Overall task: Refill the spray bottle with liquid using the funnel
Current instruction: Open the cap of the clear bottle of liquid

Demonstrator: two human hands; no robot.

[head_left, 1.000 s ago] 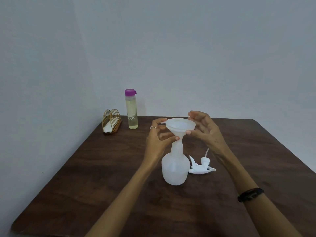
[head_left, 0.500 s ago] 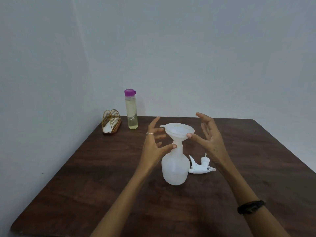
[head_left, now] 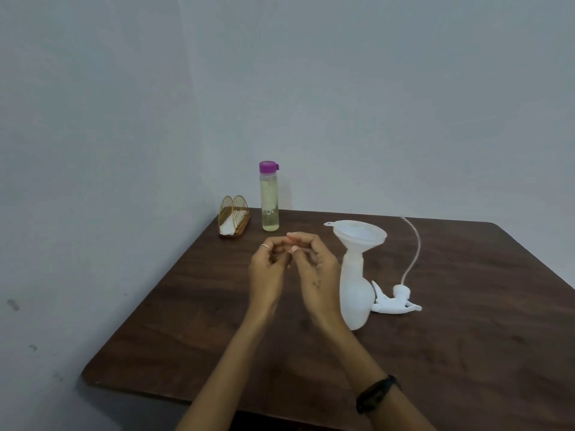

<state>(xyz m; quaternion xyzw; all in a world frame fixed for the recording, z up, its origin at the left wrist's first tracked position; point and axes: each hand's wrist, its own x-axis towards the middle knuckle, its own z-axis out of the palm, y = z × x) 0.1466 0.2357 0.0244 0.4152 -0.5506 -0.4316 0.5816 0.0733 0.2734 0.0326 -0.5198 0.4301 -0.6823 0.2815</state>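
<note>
Fingers (head_left: 292, 241) of both hands are loosely curled toward each other in mid-air, tips nearly meeting, and they pinch nothing. Left hand (head_left: 269, 269) and right hand (head_left: 317, 272) hover above the dark wooden table (head_left: 186, 321), between the two bottles. To their right stands the white spray bottle (head_left: 356, 293), its neck open, with the white funnel (head_left: 361, 233) seated in it and tilted a little. Its removed spray head (head_left: 396, 301) lies on the table just beside the base, dip tube curving upward. Far back near the wall stands a clear refill bottle (head_left: 269, 197) of pale yellow liquid, purple cap on, next to a small wire napkin holder (head_left: 234, 216).

Likely next step: fetch and uncap the refill bottle. Doing it well means straightening the funnel, steadying it with one hand, and pouring slowly into its centre so the light bottle does not tip.
</note>
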